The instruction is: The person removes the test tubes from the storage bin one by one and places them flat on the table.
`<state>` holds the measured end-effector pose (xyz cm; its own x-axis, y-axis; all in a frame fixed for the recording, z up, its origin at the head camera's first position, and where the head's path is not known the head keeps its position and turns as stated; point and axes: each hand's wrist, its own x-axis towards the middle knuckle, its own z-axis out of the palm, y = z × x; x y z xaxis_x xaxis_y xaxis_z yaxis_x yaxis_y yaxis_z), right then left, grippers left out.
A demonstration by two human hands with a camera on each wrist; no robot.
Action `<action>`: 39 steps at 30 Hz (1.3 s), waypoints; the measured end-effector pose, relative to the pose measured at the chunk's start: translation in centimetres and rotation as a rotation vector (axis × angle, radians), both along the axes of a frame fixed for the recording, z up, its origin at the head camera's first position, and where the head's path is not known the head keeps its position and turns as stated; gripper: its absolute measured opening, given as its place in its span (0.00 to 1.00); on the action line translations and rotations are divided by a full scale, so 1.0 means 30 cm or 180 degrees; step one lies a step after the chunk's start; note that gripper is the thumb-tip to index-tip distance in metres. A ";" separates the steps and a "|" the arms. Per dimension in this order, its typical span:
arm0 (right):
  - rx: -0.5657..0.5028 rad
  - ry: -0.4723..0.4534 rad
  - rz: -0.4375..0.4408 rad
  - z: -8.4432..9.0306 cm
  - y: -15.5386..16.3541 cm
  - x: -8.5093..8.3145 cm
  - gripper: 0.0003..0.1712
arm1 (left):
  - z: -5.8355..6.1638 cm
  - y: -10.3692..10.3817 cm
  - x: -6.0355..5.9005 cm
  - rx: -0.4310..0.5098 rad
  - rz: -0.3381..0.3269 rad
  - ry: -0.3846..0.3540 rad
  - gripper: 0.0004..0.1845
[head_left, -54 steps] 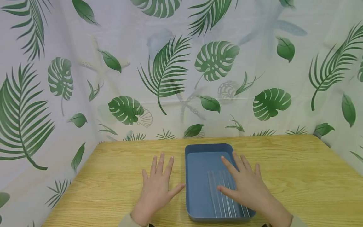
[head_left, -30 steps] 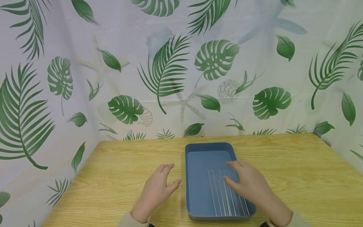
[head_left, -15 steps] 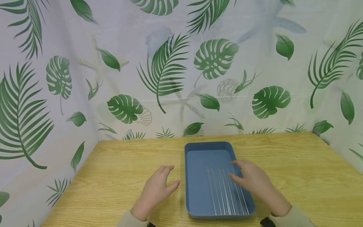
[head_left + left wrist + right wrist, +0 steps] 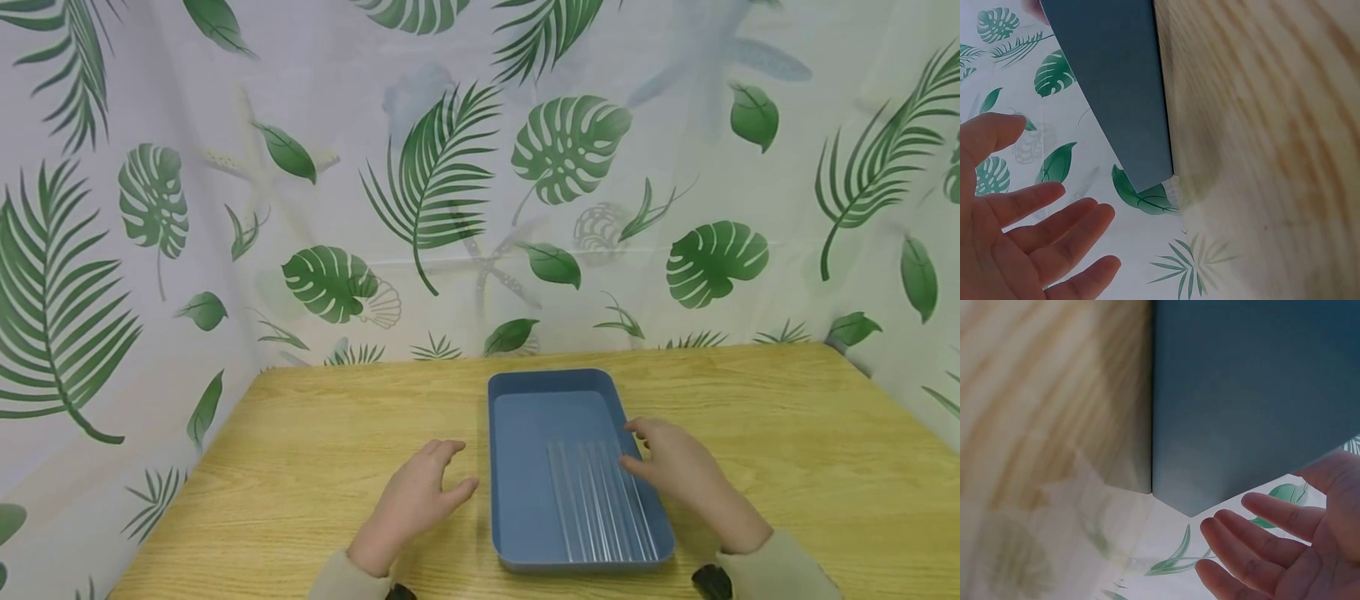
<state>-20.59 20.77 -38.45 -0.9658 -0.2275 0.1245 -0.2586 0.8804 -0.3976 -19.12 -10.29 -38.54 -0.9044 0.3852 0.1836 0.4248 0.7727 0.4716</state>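
The clear, thin glass rods (image 4: 600, 500), lying side by side in a row, are found in the right half of the shallow blue rectangular plastic tray (image 4: 525, 417), which is set near the middle of the light wooden tabletop (image 4: 300, 450). Furthest left, the left hand (image 4: 417, 503) is held just above the tabletop beside the tray's left wall, its fingers loosely curled and nothing gripped. The rods' long axis is seen to run from the tray's near edge away toward the leaf-printed curtain (image 4: 420, 183), fanned slightly. On the right, the right hand (image 4: 670, 468) is poised at the tray's right rim with fingers relaxed, just beside the outermost rod; no rod is gripped. A reach for a rod is judged to be in hand; a fine pinch on one thin rod would be called for next.
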 end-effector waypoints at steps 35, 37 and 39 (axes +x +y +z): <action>-0.0621 -0.0666 0.0276 -0.017 0.059 -0.030 0.27 | -0.001 0.014 -0.010 0.0591 -0.0274 -0.0516 0.21; -0.0631 -0.0683 0.0253 -0.017 0.057 -0.029 0.27 | -0.003 0.027 -0.014 0.0638 -0.0296 -0.0589 0.20; -0.0652 -0.0696 0.0228 -0.018 0.056 -0.028 0.27 | 0.000 0.041 -0.017 0.0690 -0.0309 -0.0654 0.20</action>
<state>-21.42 22.45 -39.00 -0.9572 -0.2875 -0.0344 -0.2057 0.7587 -0.6181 -19.64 -9.05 -38.55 -0.8919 0.4435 0.0882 0.3706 0.6052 0.7046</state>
